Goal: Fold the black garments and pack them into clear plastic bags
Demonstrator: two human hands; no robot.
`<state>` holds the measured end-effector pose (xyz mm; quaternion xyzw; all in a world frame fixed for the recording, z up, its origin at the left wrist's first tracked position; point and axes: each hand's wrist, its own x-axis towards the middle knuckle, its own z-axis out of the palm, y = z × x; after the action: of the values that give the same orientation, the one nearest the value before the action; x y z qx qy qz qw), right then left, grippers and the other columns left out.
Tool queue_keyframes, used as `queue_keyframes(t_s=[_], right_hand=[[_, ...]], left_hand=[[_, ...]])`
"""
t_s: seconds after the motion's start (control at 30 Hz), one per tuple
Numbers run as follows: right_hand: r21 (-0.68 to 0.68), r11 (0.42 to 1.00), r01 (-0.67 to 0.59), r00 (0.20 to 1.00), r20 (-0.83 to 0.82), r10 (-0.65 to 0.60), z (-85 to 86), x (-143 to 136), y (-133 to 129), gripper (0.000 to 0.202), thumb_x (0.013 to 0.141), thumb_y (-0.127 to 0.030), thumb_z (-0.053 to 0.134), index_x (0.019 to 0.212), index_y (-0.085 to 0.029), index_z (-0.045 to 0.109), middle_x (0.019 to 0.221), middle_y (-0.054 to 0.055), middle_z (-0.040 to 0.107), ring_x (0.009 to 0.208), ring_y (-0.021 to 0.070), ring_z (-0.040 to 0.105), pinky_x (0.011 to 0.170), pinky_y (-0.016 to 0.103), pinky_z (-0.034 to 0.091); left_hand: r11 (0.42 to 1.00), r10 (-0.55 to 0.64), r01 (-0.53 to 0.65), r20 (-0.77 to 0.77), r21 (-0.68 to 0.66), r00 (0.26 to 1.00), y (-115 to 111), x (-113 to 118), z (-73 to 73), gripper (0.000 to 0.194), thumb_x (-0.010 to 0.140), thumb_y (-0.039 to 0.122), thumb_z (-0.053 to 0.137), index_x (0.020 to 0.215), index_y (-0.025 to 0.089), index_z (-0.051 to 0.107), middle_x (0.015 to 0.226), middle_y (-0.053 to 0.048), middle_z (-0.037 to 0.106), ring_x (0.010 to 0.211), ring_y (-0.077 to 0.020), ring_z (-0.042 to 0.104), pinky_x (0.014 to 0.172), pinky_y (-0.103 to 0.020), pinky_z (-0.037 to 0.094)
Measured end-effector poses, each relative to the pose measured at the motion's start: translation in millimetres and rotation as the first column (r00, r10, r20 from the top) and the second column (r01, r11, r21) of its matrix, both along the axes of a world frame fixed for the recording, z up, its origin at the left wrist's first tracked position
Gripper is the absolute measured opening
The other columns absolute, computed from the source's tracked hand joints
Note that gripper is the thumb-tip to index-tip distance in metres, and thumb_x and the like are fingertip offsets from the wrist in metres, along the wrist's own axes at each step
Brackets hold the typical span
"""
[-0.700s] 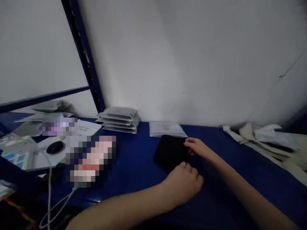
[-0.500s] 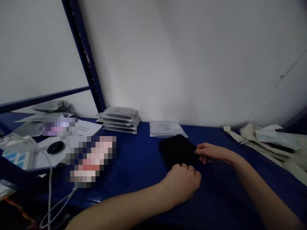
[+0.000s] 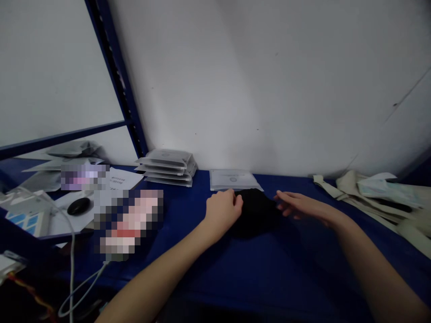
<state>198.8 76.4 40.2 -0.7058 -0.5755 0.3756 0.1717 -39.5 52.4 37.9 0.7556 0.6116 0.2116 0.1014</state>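
A folded black cloth (image 3: 257,213) lies on the blue table (image 3: 269,269), in front of a flat clear packet (image 3: 234,180). My left hand (image 3: 222,211) is at the cloth's left side, its fingers curled together at the upper left edge; what they pinch there is too dark to make out. At the cloth's right edge is my right hand (image 3: 298,207), fingers stretched out and apart, with nothing seen in them.
Several clear packets are stacked (image 3: 168,167) against the wall. Beige straps (image 3: 357,193) lie at the right. Papers (image 3: 124,179), a black mouse (image 3: 78,206), a blurred pink object (image 3: 134,220) and a white cable (image 3: 72,269) are on the left.
My left hand has moved from the cloth's front edge up and left to its left side. My right hand's fingers have opened and come slightly off the right edge.
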Motion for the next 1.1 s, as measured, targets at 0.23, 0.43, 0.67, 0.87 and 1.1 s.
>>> queue_keyframes(t_s=[0.23,0.43,0.67,0.87,1.1], right_hand=[[-0.005,0.998,-0.069,0.995,0.070,0.070,-8.2,-12,2,0.035,0.077,-0.049,0.049,0.062,-0.018,0.051,0.057,0.000,0.050,0.050,0.0098,0.044,0.047,0.022,0.032],[-0.103,0.963,-0.249,0.962,0.093,0.258,-11.3,-6,-1,0.029,0.071,-0.043,0.055,0.057,-0.019,0.046,0.051,-0.005,0.040,0.046,0.0074,0.030,0.047,0.023,0.023],[-0.127,0.945,-0.301,0.948,0.062,0.311,-4.6,-2,-7,0.034,0.068,-0.052,0.059,0.070,-0.018,0.057,0.060,-0.002,0.050,0.053,0.0107,0.042,0.051,0.024,0.032],[0.045,0.992,-0.122,0.991,0.052,0.119,-13.4,-22,0,0.039,0.076,-0.054,0.052,0.074,-0.016,0.062,0.078,0.007,0.065,0.069,0.0176,0.057,0.062,0.028,0.043],[0.067,0.997,-0.032,0.961,-0.273,0.050,-10.8,-46,-6,0.022,0.081,-0.034,0.051,0.091,-0.019,0.063,0.098,0.007,0.069,0.090,0.0201,0.063,0.078,0.029,0.049]], left_hand=[[0.895,-0.110,0.162,0.147,-0.415,0.983,13,-10,-3.9,0.045,0.081,0.052,0.039,0.068,0.016,0.061,0.057,-0.006,0.062,0.058,-0.0181,0.060,0.056,-0.027,0.043],[0.842,-0.125,0.202,0.184,-0.500,0.975,16,-11,-6.0,0.016,0.074,0.030,0.054,0.068,0.016,0.058,0.053,0.000,0.056,0.051,-0.0133,0.056,0.048,-0.021,0.039],[0.760,-0.163,0.285,0.253,-0.584,0.954,19,-18,-0.8,0.024,0.070,0.032,0.061,0.085,0.013,0.060,0.068,-0.003,0.061,0.053,-0.0113,0.053,0.050,-0.021,0.042],[0.811,-0.084,0.213,0.252,-0.545,0.964,27,-25,-2.9,0.045,0.078,0.047,0.050,0.104,0.011,0.057,0.090,-0.009,0.064,0.057,-0.0107,0.053,0.050,-0.020,0.042],[0.808,-0.029,0.247,0.383,-0.535,0.923,28,-20,-8.2,0.019,0.072,0.029,0.058,0.083,0.013,0.062,0.064,0.002,0.054,0.052,-0.0081,0.043,0.047,-0.020,0.032]])
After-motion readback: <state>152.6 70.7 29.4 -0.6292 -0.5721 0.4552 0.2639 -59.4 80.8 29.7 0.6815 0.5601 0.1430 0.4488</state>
